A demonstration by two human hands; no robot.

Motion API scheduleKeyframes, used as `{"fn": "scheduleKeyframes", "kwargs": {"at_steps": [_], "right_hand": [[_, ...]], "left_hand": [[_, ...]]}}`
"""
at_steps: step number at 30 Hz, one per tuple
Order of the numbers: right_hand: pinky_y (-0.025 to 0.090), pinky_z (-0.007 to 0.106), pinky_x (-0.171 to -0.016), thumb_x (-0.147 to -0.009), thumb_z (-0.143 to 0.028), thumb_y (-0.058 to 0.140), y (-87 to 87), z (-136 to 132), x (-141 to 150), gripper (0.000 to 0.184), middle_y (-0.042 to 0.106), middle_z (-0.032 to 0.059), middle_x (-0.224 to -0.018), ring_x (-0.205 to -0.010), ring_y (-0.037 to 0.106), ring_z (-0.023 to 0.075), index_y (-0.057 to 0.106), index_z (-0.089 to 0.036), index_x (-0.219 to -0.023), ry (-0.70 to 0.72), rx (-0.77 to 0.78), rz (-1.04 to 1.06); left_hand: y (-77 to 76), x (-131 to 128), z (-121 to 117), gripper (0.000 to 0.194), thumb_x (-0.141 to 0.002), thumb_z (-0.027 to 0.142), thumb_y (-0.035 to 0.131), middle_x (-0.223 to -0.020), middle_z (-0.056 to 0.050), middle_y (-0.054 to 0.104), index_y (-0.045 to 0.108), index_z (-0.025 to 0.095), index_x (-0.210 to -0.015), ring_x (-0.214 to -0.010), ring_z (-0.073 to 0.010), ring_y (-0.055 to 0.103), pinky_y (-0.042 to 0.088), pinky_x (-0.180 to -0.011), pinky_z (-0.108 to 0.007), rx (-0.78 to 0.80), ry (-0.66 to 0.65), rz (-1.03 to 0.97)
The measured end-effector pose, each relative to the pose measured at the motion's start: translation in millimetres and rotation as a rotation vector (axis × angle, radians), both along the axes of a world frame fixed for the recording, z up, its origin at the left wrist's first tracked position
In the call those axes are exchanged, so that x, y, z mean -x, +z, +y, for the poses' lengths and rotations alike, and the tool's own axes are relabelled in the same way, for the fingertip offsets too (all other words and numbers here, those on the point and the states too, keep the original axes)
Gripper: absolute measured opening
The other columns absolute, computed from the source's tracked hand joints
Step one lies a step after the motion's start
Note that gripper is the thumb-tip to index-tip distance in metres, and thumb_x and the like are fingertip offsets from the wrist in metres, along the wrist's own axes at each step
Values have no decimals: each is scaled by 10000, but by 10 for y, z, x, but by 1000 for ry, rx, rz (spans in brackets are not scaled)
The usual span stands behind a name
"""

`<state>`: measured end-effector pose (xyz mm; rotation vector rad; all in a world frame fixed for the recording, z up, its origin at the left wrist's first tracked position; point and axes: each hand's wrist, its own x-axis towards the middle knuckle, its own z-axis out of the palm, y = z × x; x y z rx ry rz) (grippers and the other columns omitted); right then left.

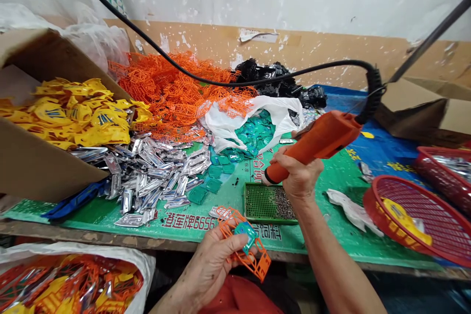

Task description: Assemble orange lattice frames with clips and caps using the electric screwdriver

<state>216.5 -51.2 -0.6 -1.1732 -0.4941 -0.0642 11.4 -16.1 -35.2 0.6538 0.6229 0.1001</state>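
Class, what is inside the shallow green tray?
Small metal pieces lie in the right part of the green tray; the left part shows bare holes. The right hand covers its far right corner, so whatever is there cannot be seen.

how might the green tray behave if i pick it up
The straight-edged green tray looks stiff and is probably heavier at its right end, where the small metal pieces crowd; its low rim suggests they might spill if tilted.

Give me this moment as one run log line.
Left hand: orange frame, teal piece | Right hand: orange power driver | Near driver tip: green tray
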Motion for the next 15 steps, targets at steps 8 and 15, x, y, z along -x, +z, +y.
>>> {"fn": "scheduleKeyframes", "kwargs": {"at_steps": [8,15], "right_hand": [[474,318,-537,-589,-179,692,190,-102,82,120,576,-26,-590,-511,535,130,573,-174,-580,58,-54,22],[491,333,-596,-635,-117,631,495,-406,474,232,566,-37,-653,-566,546,130,618,-237,-833,280,-147,118]], "left_hand": [[38,-11,10,382,-607,288,854,-775,-30,681,648,138,-891,-676,-150,652,525,-672,-279,12,20,6],[-14,3,6,380,-574,261,872,-797,-21,690,663,143,-870,-672,-156,664,536,-689,-299,44,86,22]]}}
